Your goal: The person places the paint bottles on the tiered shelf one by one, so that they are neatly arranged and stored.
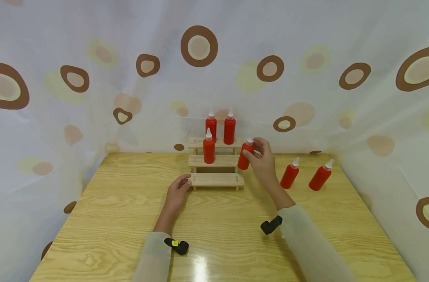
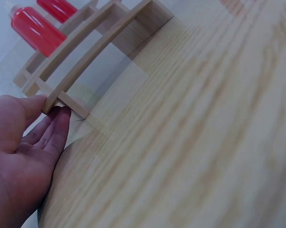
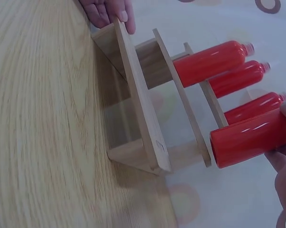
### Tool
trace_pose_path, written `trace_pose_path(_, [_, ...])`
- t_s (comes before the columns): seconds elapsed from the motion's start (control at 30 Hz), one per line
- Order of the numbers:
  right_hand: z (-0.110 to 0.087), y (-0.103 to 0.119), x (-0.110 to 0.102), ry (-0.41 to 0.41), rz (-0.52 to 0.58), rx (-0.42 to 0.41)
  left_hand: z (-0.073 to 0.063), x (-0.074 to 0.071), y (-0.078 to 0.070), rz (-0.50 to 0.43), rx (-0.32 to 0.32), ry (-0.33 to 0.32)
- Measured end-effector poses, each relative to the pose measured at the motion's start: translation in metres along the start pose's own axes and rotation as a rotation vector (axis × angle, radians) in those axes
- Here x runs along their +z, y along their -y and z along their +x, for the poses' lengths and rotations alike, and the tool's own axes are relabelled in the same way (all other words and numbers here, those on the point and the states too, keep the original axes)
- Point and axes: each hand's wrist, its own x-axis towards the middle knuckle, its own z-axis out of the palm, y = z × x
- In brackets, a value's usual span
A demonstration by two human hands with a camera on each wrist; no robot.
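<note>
A three-step wooden rack (image 1: 217, 179) stands at the back of the table. My left hand (image 1: 177, 192) grips the left end of its lowest step; in the left wrist view the thumb lies on the board and fingers reach beneath. My right hand (image 1: 265, 163) holds a red squeeze bottle (image 1: 244, 159) with a white cap, slightly tilted, by the right end of the middle step. In the right wrist view the held bottle's base (image 3: 216, 149) hangs just off that step's end. One red bottle (image 1: 209, 152) is upright on the middle step. Two more, a left one (image 1: 211, 123) and a right one (image 1: 229, 131), occupy the top step.
Two red bottles, a nearer one (image 1: 289, 177) and a farther-right one (image 1: 320, 178), stand on the wooden table (image 1: 129, 219) right of my right hand. A patterned white sheet (image 1: 235, 35) hangs behind the rack and along both sides.
</note>
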Motion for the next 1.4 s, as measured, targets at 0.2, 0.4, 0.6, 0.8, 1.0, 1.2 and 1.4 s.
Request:
trace_pose_path(0.2, [0.009,-0.002,0.020,0.028,0.002,-0.003,-0.001,0.002,0.001,-0.004,0.003,0.008])
trace_pose_path(0.4, [0.019,-0.005,0.035,0.046,0.004,-0.003,0.000,0.002,0.002,-0.005,0.005,0.013])
trace_pose_path(0.6, [0.025,-0.007,0.043,0.059,-0.001,-0.021,-0.002,0.002,0.000,0.021,0.011,0.029])
trace_pose_path(0.8, [0.022,-0.004,0.044,0.077,-0.003,-0.024,-0.003,0.002,-0.002,0.030,-0.001,0.048])
trace_pose_path(1.0, [0.011,-0.001,0.035,0.106,-0.055,-0.024,-0.002,0.001,-0.002,0.022,-0.016,0.051])
trace_pose_path(1.2, [-0.014,0.008,0.004,0.044,-0.153,-0.052,-0.009,0.001,-0.016,0.037,-0.015,0.043])
trace_pose_path(1.4, [-0.037,0.010,-0.035,-0.053,-0.214,-0.090,-0.003,-0.001,-0.002,0.041,-0.005,0.012])
